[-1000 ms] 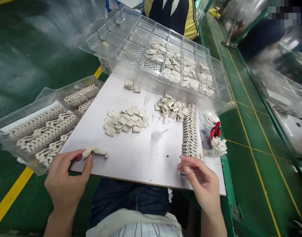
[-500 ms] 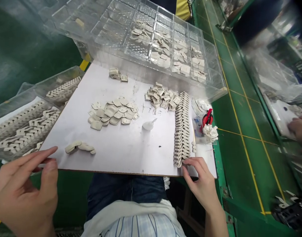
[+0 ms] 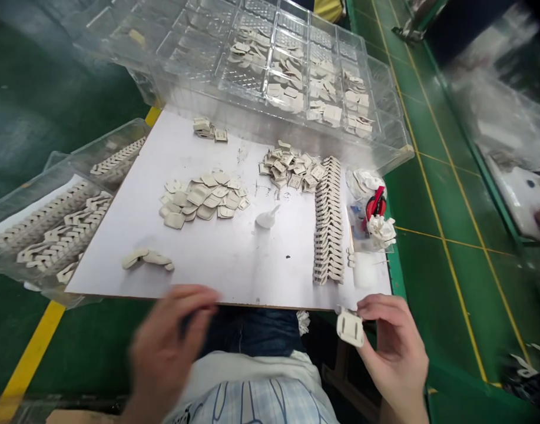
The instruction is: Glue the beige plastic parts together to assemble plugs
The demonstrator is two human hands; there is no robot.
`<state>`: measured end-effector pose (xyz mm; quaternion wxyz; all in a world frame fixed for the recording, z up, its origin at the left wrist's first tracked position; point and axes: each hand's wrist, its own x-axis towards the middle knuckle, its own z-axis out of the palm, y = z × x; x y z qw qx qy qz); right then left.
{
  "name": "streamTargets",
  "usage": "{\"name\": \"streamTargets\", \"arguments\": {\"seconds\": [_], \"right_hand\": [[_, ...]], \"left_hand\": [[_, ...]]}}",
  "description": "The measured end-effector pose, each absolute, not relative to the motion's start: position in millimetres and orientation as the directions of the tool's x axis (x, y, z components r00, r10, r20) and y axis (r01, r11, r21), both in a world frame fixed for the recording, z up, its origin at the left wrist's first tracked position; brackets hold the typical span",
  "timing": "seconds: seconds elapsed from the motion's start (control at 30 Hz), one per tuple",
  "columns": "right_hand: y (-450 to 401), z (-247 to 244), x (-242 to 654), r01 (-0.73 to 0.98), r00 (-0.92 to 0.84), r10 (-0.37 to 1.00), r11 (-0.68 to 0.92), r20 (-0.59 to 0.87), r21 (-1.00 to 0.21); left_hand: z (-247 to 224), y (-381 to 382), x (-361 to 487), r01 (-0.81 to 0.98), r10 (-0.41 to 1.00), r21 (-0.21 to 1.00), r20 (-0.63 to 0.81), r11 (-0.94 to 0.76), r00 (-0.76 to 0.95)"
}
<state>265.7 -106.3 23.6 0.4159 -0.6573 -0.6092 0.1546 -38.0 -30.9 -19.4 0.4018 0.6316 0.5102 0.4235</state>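
Observation:
My right hand [image 3: 396, 347] pinches a small off-white square plastic piece with two slots [image 3: 350, 328] between thumb and fingertips, just off the board's front right edge. My left hand [image 3: 170, 347], blurred by motion, is in front of the board's near edge with thumb and fingers apart and nothing seen in it. On the white board [image 3: 234, 259], a long row of overlapping off-white pieces [image 3: 328, 221] runs towards the right hand. Two joined pieces [image 3: 148, 259] lie near the left front. A small white dropper bottle [image 3: 266, 219] is in the middle.
A pile of flat rounded pieces [image 3: 203, 197] and a pile of small square ones [image 3: 291, 168] lie on the board. Behind stands a clear compartment tray [image 3: 208, 88]. Left is a clear box of assembled rows [image 3: 132, 126]. A red-handled tool [image 3: 375, 206] lies right.
My right hand has taken a square piece from the near end of the row and moved right and towards me. My left hand has swung right from the board's left corner.

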Motion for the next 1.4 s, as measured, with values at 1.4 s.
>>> {"name": "streamTargets", "arguments": {"seconds": [1.4], "right_hand": [[31, 1, 196, -0.273, 0.368, 0.925, 0.014, -0.090, -0.962]], "left_hand": [[-21, 2, 19, -0.624, 0.714, 0.372, -0.506, 0.687, 0.484]]}}
